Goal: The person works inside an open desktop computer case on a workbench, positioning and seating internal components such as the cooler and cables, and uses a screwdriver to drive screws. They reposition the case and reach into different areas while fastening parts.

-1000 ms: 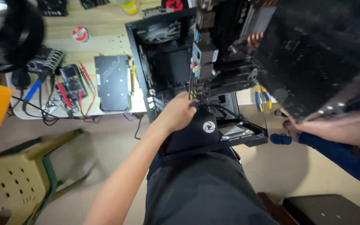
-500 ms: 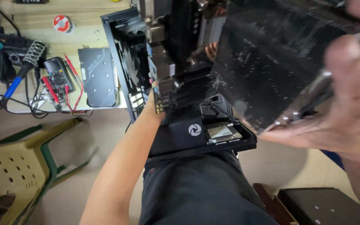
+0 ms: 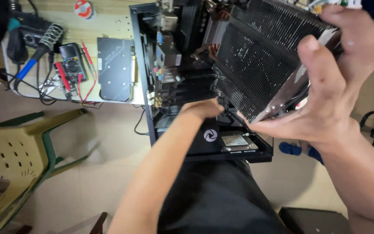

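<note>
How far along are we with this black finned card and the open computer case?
Done: the black finned graphics card is out of the open black computer case, held up in the right hand. In hand: the left hand reaches into the case. Left: the card is not yet set down or seated.

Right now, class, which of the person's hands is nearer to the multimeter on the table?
Left. The left hand rests at the open computer case, just right of the multimeter. The right hand grips the finned heatsink farther right.

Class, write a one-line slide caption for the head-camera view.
Right hand lifts a finned black heatsink beside an open computer case while the left hand reaches inside.
</note>
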